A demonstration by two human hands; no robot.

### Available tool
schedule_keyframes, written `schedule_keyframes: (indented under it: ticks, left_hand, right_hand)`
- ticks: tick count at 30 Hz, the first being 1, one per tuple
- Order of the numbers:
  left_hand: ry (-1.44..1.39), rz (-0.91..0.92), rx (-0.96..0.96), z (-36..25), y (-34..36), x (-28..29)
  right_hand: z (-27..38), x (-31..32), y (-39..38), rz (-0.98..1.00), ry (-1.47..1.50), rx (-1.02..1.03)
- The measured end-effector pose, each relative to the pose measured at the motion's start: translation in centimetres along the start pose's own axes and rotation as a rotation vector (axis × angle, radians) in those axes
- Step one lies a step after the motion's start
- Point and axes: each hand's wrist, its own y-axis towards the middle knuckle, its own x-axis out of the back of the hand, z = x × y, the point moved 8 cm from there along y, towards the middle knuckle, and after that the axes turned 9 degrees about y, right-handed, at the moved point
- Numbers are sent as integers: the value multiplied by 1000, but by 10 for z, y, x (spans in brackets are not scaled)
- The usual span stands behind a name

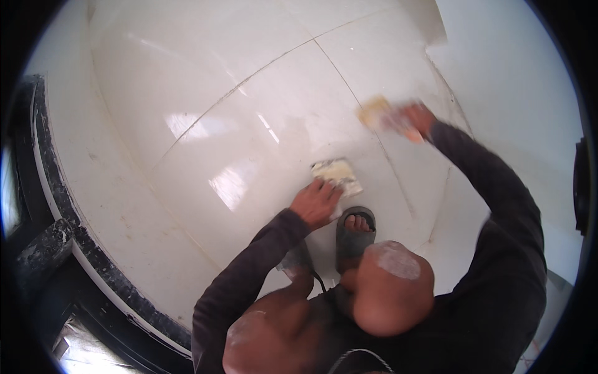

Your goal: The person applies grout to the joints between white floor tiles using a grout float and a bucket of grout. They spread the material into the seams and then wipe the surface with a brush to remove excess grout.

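Observation:
Low over the glossy white tiled floor (261, 93), my left hand (314, 202) has its fingers closed on a flat, pale cream block (336, 171) with grey smears, just beyond my sandalled foot (356, 230). Farther forward and to the right, my right hand (411, 121) grips a yellowish, pad-like object (375, 111); motion blurs both it and the fingers, so its exact kind is unclear.
Pale walls (517, 87) rise at the right and left. A dark frame with a paint-spattered edge (43, 156) runs along the left side. My bent knees (392, 287) fill the lower middle.

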Motion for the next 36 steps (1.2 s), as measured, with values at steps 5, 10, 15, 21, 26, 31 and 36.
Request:
schedule_keyframes:
  ticks: [5,10,15,21,26,31,36]
  left_hand:
    - [-38,27,200,16,-51,42]
    - [-97,-115,345,22,-50,54]
    - [9,-249,486,41,-64,96]
    - [-98,-467,786,74,-116,136]
    - [-241,-522,825,101,-115,118]
    - [-615,-436,957,123,-91,88]
    - [-809,-563,977,139,-96,98]
  right_hand:
    - [-16,-38,-72,246,157,-8]
    - [16,115,132,-695,318,103]
    - [43,132,157,-782,478,-149]
    - [28,39,43,33,166,-184]
    - [14,102,130,-446,225,-104]
    - [29,143,186,-679,488,-87]
    - [45,47,37,-119,76,-207]
